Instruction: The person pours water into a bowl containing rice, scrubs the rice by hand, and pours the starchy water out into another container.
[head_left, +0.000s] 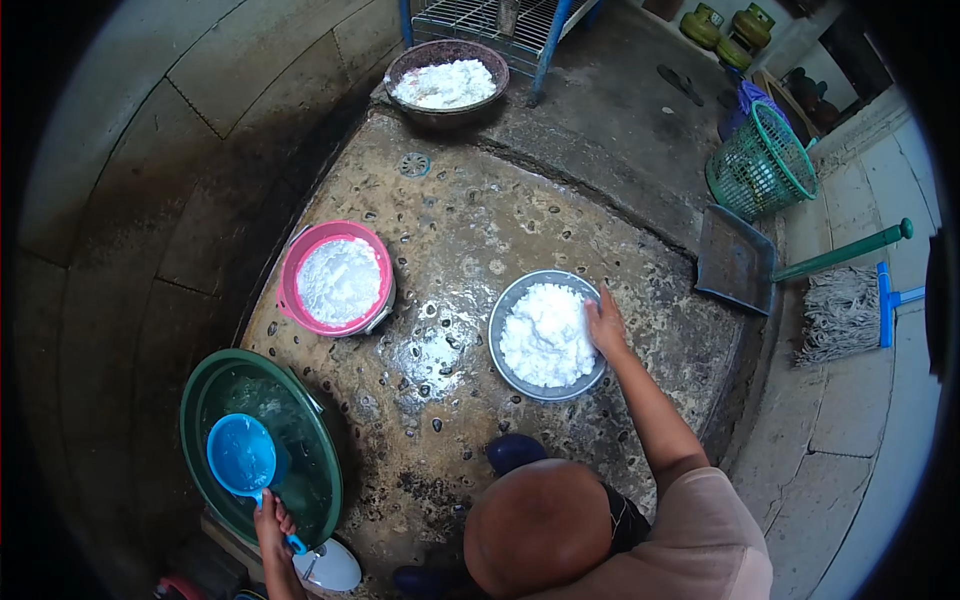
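Observation:
My left hand (272, 517) grips the handle of a blue plastic dipper (241, 454), which holds clear liquid. The dipper is over a large dark green tub (336, 480) with water in it. My right hand (606, 324) is at the right rim of a round grey metal basin (504, 375), its fingers extended and thumb apart. A heap of white, crumbly, shredded material (547, 334) fills the basin. Whether the fingers touch the heap is hard to tell.
A pink strainer (387, 277) with white wet material sits on a bucket left of centre. Another basin (450, 116) of white material stands near a wire rack (480, 19). A dustpan (735, 259), green basket (757, 161) and mop (840, 315) line the right wall. The floor (450, 225) is wet.

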